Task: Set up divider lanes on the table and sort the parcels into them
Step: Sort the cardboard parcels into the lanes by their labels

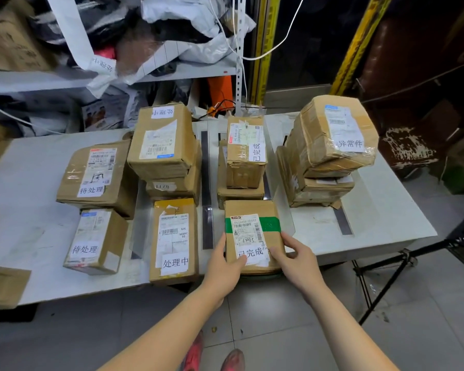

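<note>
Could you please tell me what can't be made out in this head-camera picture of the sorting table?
- Head view: the lower boxes' labels in the far stacks, covered by the boxes on top.
- The fine print on the green-taped parcel held by the left hand and right hand: too small.
- The cardboard at left: cut off by the edge.

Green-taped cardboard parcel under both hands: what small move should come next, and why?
Probably slide the green-taped cardboard parcel slightly forward, then let go: left hand and right hand grip its near corners, and its near end overhangs the white table edge.
</note>
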Demonstrator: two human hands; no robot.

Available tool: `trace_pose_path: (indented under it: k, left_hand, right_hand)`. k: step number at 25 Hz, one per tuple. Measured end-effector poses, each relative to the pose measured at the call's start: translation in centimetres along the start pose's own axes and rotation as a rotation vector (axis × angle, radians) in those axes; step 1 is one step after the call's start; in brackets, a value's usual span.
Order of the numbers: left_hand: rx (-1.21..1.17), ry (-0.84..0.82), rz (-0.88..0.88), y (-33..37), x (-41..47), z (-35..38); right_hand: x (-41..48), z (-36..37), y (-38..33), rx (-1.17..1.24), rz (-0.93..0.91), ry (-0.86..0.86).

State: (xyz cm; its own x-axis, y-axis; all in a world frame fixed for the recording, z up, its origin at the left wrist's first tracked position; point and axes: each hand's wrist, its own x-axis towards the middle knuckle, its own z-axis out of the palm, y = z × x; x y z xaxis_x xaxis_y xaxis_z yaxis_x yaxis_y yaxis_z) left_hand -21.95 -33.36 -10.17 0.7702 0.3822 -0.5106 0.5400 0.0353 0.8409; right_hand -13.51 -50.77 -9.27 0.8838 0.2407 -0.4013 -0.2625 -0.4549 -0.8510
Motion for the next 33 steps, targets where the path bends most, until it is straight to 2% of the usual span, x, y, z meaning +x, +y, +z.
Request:
trace_pose_path:
  k: [6,11,15,18,22,26,30,33]
  left_hand:
    - [-0.01,0.053,-0.045,-1.3,1.0,0.7]
    - [0.082,0.07,0.01,-0.8,-0.3,0.1]
    - [0.22,0.105,0.153,2.2,-2.0,-1.8]
    - [0.323,0.14,0.301,5.7,-2.6,-4.8]
    - [0.564,0.231,0.399,10.0,-2.6,-11.8]
    - [0.784,0.355,0.388,12.3,-3.5,-21.7]
    - [0.849,0.549,0.34,12.6,-5.5,-33.8]
    - [0.881,0.612,0.302,11.1,-6.8,-43.1]
  right_hand:
    - [0.7,1.2,1.4,-0.076,0.016,0.044]
    - [0.0,1.0,1.4,-0.212,-0.02,0.064]
    - [-0.9,0.7,-1.5,-0.442,-0.194,0.229]
    - [-0.8,1.6,-5.8,-0.53,-0.366,0.181]
    - [-0.2,5.1,-13.1,-0.628,-0.582,0.124]
    - [-0.4,10.1,-20.8,-0.716,-0.733,0.084]
    - [-1.7,17.9,-27.6,-0.799,-0.826,0.034]
    - [-3.2,25.3,-31.5,-0.809,-0.855,0.002]
